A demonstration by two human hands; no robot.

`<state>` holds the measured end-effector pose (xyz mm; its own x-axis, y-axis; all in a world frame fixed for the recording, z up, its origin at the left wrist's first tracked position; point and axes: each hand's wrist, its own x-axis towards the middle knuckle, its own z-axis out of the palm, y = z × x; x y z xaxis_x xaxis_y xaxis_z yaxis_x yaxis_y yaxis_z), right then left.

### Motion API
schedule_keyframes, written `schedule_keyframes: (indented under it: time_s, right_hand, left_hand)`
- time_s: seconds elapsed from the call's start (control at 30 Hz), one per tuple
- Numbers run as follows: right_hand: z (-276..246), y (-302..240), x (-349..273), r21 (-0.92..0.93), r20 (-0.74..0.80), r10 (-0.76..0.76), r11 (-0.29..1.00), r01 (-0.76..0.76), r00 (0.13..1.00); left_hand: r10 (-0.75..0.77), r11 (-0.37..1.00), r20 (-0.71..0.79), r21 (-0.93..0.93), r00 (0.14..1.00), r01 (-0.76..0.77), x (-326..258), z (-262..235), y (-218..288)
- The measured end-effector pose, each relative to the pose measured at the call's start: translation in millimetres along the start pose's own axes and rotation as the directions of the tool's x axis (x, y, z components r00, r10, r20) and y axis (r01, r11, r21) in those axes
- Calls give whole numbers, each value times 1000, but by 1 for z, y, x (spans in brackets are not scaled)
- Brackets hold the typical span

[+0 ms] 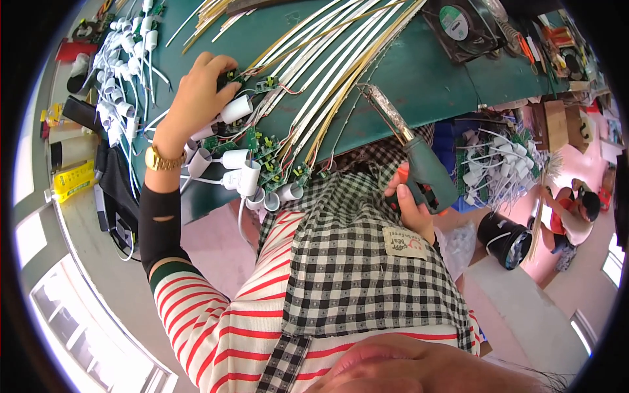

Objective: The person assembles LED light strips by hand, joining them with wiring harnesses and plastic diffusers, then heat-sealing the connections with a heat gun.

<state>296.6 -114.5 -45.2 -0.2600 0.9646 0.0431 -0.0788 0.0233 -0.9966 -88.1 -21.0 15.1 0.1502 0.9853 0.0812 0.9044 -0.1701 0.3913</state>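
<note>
My left hand (208,88) reaches over the left part of the bench, fingers curled round a small dark circuit board (227,81) that they partly cover. White lamp-cap-like cylinders (236,109) and green circuit boards (265,147) with thin wires lie beside and below that wrist. Long thin white and yellow strips (325,85) fan out from the boards toward the far edge. Close to my apron, my right hand (411,206) is closed on the dark green handle of a soldering gun (429,171). Its metal barrel (388,111) points up and left over the bench, near the strips.
A heap of white cylinders with cables (121,82) covers the bench's left side. A square black fan (462,29) stands at the far right. More wired boards (501,164) are piled at the right, above a black bucket (504,239). Another person (571,216) sits beyond it.
</note>
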Motion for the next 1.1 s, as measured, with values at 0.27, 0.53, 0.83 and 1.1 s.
schedule_keyframes:
  time_s: [0.27,0.53,0.83,1.1]
  right_hand:
    - [-1,-1,-8,40,3,24,999,-24,1000]
    - [-5,0,-9,69,26,-106,992,104,994]
    - [10,-17,0,98,-217,-17,994,39,976]
    - [-15,-4,3,283,0,-42,958,41,999]
  left_hand:
    - [-116,983,94,-129,989,127,-1,-5,-3]
    - [-225,743,466,-486,855,460,-5,-58,38]
    - [-50,987,234,-137,971,84,8,-38,-13]
    - [-219,929,401,-193,889,316,-9,-17,6]
